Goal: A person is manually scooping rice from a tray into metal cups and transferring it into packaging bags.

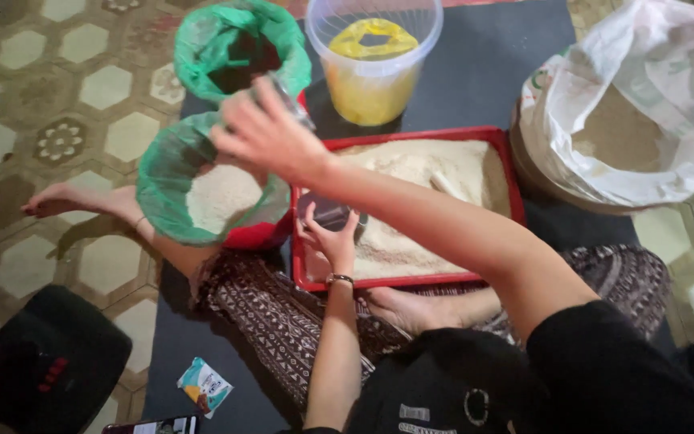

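While the right hand (pixel 262 133), fingers clamped on a small cup (pixel 289 98), tips over the green-lined bag (pixel 202 193) at 10 o'clock, w/ left hand (pixel 331 237) gripping a dark scoop (pixel 331 213) in the red tray (pixel 411 281), pour slow, centred over the bag mouth.

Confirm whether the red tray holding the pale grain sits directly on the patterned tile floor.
No, the red tray rests on a dark grey mat that covers the tiles beneath it.
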